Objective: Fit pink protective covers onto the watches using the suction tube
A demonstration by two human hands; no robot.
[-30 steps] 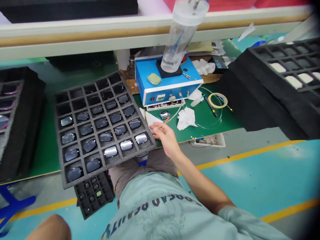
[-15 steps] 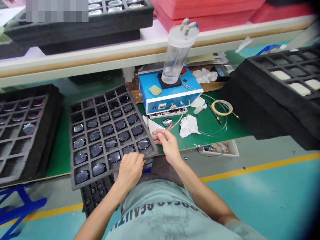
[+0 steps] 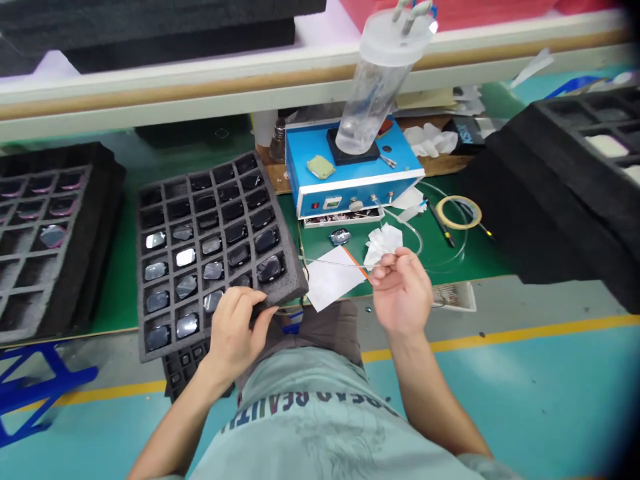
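Observation:
A dark grey foam tray (image 3: 295,283) with rows of square compartments lies tilted at the left of the bench, its near side overhanging the edge. Dark, glossy watch-like pieces (image 3: 271,268) sit in many compartments. My left hand (image 3: 237,330) is closed around the tray's near edge by the right corner, thumb below and fingers on top. Out to the right, my right hand (image 3: 403,290) is palm up, fingertips pinched on a thin clear tube (image 3: 333,263) that points left over a white sheet of paper (image 3: 333,283). Crumpled white tissue (image 3: 383,243) lies just behind that hand.
A blue control box (image 3: 360,180) carries a clear cylinder (image 3: 375,87). Tape (image 3: 459,213), a pen (image 3: 440,223) and a loose dark piece (image 3: 340,236) lie nearby. Foam tray stacks stand left (image 3: 107,200) and right (image 3: 525,200). A shelf edge (image 3: 200,80) crosses above.
My right hand has moved right, away from the tray corner, turning palm up, and the thin tube now shows. My left hand has shifted slightly left along the tray edge. The view has shifted.

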